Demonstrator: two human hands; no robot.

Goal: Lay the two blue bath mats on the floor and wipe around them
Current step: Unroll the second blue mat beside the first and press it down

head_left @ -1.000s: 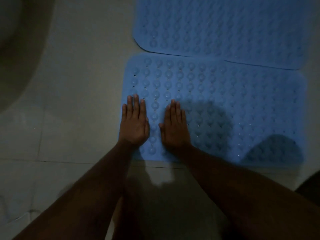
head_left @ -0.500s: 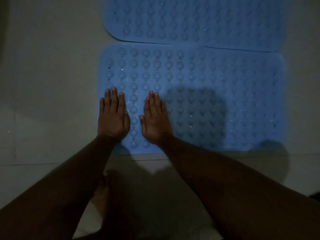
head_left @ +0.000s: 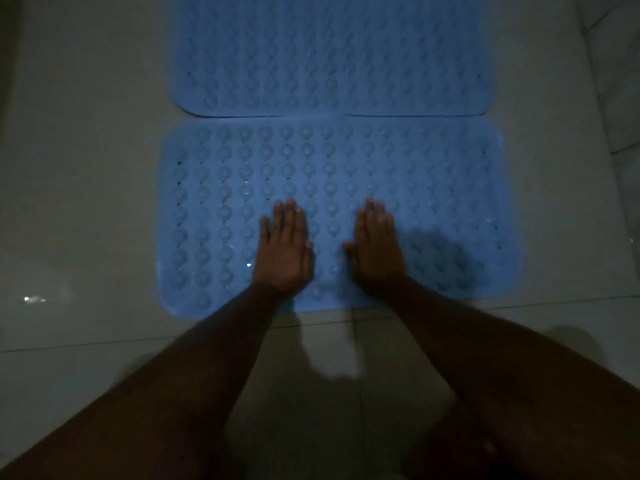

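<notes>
With the left hand [head_left: 282, 252] and right hand [head_left: 375, 251] lying flat, grip wide and empty, on the near mat [head_left: 433, 188], which touches the far mat [head_left: 332, 53] on the floor [head_left: 86, 168], press outward evenly to seat it.

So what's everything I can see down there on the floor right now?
near bath mat: 1, blue, studded with round bumps, flat on the floor under both hands
far bath mat: 1, blue, beyond the near one, long edges meeting or slightly overlapping
floor: pale tiles with dark grout lines, small bright glint at left
left hand: 1, flat, palm down on the near mat
right hand: 1, flat, palm down beside it, apart from the left hand
forearms: 2, bare, reaching in from the bottom edge
</notes>
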